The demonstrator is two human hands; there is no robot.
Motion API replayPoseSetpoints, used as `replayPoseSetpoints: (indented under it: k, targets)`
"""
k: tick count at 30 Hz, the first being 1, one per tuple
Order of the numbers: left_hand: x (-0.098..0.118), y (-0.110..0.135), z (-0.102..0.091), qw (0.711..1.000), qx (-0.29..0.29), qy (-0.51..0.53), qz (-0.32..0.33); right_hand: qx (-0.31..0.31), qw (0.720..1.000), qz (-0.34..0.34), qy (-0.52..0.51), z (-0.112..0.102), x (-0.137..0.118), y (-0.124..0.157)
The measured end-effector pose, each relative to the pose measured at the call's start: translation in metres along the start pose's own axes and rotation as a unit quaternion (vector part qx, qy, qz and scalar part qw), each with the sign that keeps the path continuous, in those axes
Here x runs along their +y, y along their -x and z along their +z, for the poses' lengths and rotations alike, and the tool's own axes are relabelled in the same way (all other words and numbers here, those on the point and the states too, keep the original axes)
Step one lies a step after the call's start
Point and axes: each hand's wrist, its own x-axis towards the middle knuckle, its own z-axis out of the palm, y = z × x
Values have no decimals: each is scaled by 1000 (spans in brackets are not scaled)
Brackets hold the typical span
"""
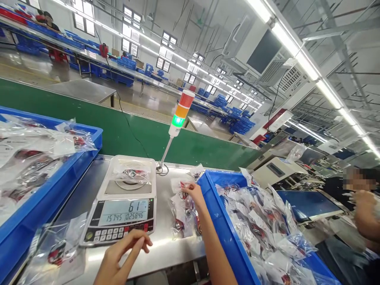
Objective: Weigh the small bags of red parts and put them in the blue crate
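A digital counting scale [124,206] stands on the steel table, its display reading 61, with a clear plastic bag [132,172] of small red-and-black parts on its pan. My right hand [192,194] grips the top of a sealed plastic parts bag [184,215], one of a small pile beside the scale. My left hand [124,253] hovers just off the scale's front corner, fingers drawn together around nothing. Behind it, a loose bag [56,253] lies at the edge of a blue plastic crate [50,190]. Another blue crate [224,225], heaped with similar bags, sits to my right.
A stack light [179,114] showing green rises behind the scale, in front of a green conveyor belt [118,126]. A co-worker's hand [365,213] is at the far right beside a dark screen. Long workbenches with blue crates run across the hall beyond.
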Motion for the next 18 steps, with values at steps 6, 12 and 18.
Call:
replayPoseSetpoints:
  k: [6,12,18]
  targets:
    - [10,-47,37,996,28,75,-31,19,941,-30,-336,14,-41,90]
    - [28,-62,41,989,60,123,-49,-11,937,-15,-348,18,-56,144]
    - [42,-54,25,980,105,169,-30,-3,972,-74,-223,-2,-70,147]
